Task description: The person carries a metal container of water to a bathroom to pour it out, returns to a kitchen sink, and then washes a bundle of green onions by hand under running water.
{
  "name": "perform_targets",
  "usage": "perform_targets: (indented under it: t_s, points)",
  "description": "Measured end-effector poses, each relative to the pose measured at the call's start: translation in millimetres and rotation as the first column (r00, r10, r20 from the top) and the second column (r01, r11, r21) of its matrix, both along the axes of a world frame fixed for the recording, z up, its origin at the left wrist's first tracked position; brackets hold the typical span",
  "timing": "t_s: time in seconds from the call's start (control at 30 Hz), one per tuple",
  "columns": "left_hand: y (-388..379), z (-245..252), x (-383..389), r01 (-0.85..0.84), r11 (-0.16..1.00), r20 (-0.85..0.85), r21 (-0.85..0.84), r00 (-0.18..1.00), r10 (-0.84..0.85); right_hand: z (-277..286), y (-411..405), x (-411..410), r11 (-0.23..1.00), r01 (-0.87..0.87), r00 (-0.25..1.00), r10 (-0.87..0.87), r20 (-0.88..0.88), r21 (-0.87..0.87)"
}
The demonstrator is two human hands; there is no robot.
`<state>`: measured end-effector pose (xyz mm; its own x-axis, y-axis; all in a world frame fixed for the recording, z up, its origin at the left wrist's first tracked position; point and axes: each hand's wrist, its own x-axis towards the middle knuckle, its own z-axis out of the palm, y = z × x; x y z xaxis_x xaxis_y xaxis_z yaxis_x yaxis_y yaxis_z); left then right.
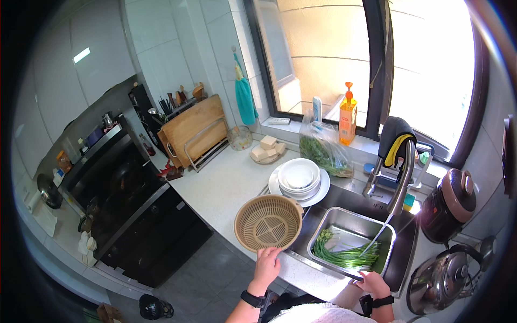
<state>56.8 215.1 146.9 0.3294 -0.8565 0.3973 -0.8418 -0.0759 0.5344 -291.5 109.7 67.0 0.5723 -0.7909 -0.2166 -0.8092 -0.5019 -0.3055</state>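
Note:
My left hand [267, 263] grips the near rim of a brown plastic colander [270, 227]; the colander has nothing in it and sits at the counter's edge, left of the sink. At the sink's front edge, my right hand [373, 283] closes around a slim dark object [354, 276], handle-like, mostly hidden by the fingers. Before it, a rectangular steel basin [332, 216] stands in the stainless sink [407, 242]. Long green stalks with buds, like flowering chives [343, 255], lie in the basin. Water [377, 235] runs onto them from the pull-down faucet [398, 200].
Left of the faucet are stacked white bowls and plates [299, 173], a plastic bag of greens [325, 151] and a plate of tofu blocks [268, 148]. A rice cooker [448, 206] and steel kettle [438, 278] crowd the right. Cutting boards [198, 133] stand in a rack.

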Motion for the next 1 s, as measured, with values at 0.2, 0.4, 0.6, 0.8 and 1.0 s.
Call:
perform_targets:
  t_s: [0.2, 0.4, 0.6, 0.8, 1.0]
  points:
    - [-0.3, 2.2, 0.1, -0.005, 1.000, 0.007, -0.008, 1.000, 0.005, 4.9, 2.1, 1.5, 0.999, -0.027, 0.999, 0.027, 0.018, -0.040]
    - [-0.1, 4.5, 0.4, 0.009, 1.000, -0.007, -0.001, 1.000, -0.009, 5.0, 0.0, 1.7, 0.997, -0.050, 0.999, 0.051, 0.008, -0.052]
    - [1.0, 9.4, -0.5, 0.008, 1.000, -0.033, 0.009, 0.999, -0.008, 3.9, -1.8, 3.1, 1.000, 0.012, 0.999, -0.013, 0.052, 0.009]
    - [1.0, 9.3, -0.1, 0.007, 1.000, -0.033, 0.027, 0.999, -0.006, 12.0, 1.1, 4.8, 0.999, 0.032, 0.996, -0.032, 0.080, 0.007]
    - [-1.4, 4.4, 3.2, 0.022, 0.999, -0.007, -0.024, 1.000, -0.022, 13.8, 1.5, 4.5, 0.999, 0.032, 0.992, -0.031, 0.118, -0.004]
